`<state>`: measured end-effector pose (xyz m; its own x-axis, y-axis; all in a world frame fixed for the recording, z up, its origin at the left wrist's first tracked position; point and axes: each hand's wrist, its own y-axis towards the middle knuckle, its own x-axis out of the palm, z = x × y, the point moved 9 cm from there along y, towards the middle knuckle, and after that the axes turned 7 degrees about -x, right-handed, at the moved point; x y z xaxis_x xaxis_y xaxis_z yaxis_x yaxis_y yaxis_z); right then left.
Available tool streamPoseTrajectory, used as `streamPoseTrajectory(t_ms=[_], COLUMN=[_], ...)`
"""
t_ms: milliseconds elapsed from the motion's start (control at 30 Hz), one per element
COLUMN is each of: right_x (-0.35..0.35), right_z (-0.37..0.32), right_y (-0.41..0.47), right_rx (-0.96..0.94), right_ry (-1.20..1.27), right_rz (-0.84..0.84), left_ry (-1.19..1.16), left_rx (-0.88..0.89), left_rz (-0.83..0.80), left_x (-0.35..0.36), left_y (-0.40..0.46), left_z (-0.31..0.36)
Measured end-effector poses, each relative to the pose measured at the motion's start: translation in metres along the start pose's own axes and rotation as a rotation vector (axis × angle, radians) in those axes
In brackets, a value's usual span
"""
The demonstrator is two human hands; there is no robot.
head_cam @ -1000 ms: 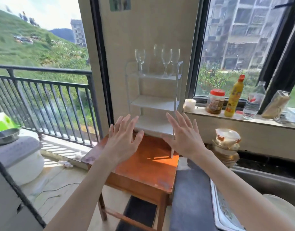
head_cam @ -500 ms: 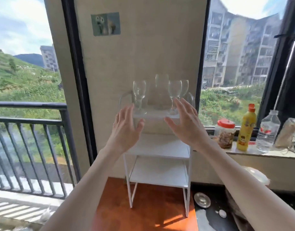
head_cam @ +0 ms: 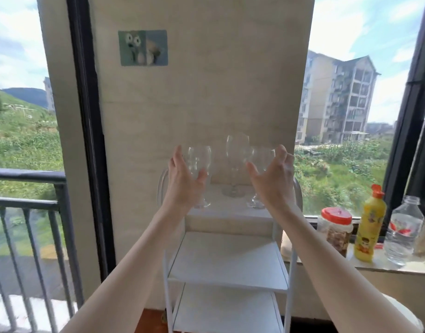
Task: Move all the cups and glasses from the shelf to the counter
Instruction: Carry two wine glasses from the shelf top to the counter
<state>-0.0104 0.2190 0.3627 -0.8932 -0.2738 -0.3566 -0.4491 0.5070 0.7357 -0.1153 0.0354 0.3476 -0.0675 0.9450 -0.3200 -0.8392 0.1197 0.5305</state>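
Clear stemmed glasses stand on smooth white shelf, hands cupped beside.

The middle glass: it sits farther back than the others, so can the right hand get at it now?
Probably not directly: the right hand is cupped around the right glass, which stands before the middle glass.

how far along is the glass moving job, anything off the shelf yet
Nothing looks moved yet: the glasses stand on the white shelf's top tier. In hand: the left hand curls around the left glass, the right hand around the right glass. The tall middle glass is untouched.
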Motion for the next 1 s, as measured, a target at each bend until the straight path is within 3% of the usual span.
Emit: streamPoseTrajectory(t_ms=[367, 533, 667, 867, 1000], right_x=[0.017, 0.005, -0.023, -0.08, -0.124], right_z=[0.015, 0.002, -0.011, -0.021, -0.001], right_y=[0.01, 0.004, -0.005, -0.035, -0.064], right_rx=[0.051, 0.009, -0.012, -0.014, 0.112], right_ry=[-0.002, 0.036, 0.084, 0.185, 0.333], right_rz=[-0.046, -0.012, 0.026, 0.1, 0.112], left_ry=[-0.091, -0.157, -0.345, -0.642, -0.828], left_rx=[-0.128, -0.088, -0.025, -0.057, -0.111], left_rz=[0.007, 0.029, 0.004, -0.287, -0.508], left_x=[0.015, 0.003, -0.008, 0.019, 0.057], left_y=[0.025, 0.02, 0.004, -0.034, -0.07], left_z=[-0.019, -0.012, 0.007, 0.041, 0.064])
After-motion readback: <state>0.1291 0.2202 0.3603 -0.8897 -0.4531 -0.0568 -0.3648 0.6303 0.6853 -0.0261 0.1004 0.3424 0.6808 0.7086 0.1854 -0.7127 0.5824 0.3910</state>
